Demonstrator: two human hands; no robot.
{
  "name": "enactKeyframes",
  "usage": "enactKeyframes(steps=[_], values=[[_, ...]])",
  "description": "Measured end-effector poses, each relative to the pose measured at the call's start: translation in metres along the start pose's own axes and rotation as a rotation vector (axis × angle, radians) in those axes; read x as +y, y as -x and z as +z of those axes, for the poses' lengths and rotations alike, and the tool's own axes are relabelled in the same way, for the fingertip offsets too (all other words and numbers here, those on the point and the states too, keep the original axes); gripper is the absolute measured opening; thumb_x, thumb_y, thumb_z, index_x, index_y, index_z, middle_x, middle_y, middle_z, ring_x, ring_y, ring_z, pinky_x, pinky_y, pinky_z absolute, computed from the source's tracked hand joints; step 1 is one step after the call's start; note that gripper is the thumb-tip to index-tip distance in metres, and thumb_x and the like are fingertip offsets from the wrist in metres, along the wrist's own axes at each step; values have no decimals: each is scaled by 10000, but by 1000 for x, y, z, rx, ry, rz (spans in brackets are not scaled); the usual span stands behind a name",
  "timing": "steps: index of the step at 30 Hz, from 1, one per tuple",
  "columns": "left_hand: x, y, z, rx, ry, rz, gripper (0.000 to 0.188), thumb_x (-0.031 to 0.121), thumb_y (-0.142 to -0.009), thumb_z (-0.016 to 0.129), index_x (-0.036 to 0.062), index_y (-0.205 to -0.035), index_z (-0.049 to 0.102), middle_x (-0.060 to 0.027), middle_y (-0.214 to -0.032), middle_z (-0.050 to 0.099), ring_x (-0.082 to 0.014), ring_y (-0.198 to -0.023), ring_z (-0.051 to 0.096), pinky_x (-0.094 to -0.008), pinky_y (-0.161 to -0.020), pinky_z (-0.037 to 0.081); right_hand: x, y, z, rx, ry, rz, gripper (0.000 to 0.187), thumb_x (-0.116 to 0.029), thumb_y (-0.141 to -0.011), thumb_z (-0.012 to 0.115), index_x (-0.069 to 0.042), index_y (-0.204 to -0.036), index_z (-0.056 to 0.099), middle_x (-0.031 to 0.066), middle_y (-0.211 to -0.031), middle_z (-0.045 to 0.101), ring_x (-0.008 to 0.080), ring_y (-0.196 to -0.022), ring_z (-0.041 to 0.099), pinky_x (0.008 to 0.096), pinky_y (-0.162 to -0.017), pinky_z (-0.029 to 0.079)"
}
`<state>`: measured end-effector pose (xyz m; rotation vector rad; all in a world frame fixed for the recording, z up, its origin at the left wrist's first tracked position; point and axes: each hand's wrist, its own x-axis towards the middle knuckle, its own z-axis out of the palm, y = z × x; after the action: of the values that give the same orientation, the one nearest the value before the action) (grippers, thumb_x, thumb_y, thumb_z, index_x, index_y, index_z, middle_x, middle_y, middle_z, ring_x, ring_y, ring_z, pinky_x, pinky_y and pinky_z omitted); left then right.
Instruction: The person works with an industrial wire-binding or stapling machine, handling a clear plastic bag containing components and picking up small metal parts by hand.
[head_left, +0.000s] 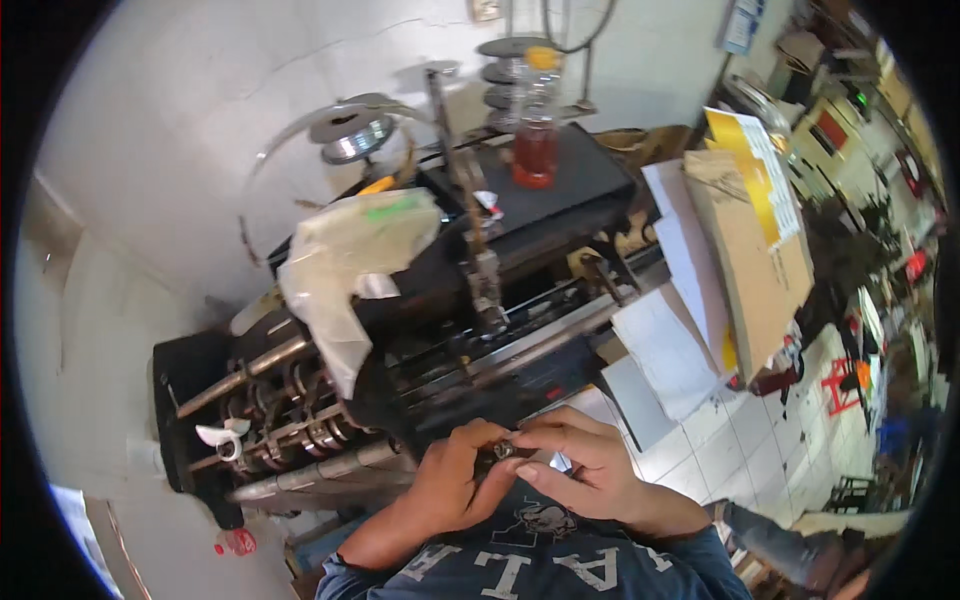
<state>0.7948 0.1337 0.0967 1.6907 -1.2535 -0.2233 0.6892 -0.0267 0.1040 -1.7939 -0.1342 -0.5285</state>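
Note:
Close to my chest, both hands meet around a small round metal part (504,450) with a dark centre. My left hand (450,480) grips it between thumb and curled fingers. From the other side, the thumb and fingertips of my right hand (585,465) pinch it. Its exact kind is too small to make out, and the fingers cover most of it. Just beyond my hands stands a black machine (540,375) with metal bars and rollers.
On the machine lie a crumpled plastic bag (360,250) and a bottle of red liquid (535,150). Wire spools (360,135) stand behind. Cardboard and papers (745,260) stick out at the right. A person's leg (780,540) shows at lower right. A red-labelled bottle (238,543) lies at lower left.

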Motion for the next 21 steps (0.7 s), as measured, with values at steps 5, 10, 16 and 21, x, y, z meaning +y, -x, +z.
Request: enactKeyframes(steps=[5, 10, 16, 21], values=[[17, -10, 41, -119, 39, 145, 427, 91, -777, 694, 3, -1101, 432, -167, -856, 595, -317, -690, 630, -371, -595, 496, -23, 52, -22, 201, 32, 79, 312, -21, -766, 721, 16, -1062, 630, 166, -989, 633, 212, -877, 642, 273, -739, 499], [49, -14, 96, -251, 90, 281, 448, 117, -745, 733, 7, -1072, 448, -143, -822, 593, -294, -650, 629, -361, -569, 497, -43, 120, -44, 430, 152, 51, 311, -19, -756, 736, 1, -1046, 628, 156, -987, 638, 205, -849, 657, 269, -730, 513], [99, -3, 168, -301, 204, 474, 444, 142, -705, 777, 17, -1016, 486, -134, -780, 604, -288, -594, 615, -362, -529, 484, -80, 209, -60, 649, 266, 68, 293, -25, -784, 709, 8, -1062, 626, 158, -1009, 645, 212, -866, 663, 277, -742, 520], [141, 13, 233, -374, 360, 602, 421, 142, -664, 810, 29, -947, 520, -110, -699, 597, -256, -551, 598, -336, -488, 465, -112, 285, -67, 826, 349, 133, 298, 35, -780, 680, 33, -1073, 625, 191, -1008, 650, 219, -889, 659, 286, -766, 513]])
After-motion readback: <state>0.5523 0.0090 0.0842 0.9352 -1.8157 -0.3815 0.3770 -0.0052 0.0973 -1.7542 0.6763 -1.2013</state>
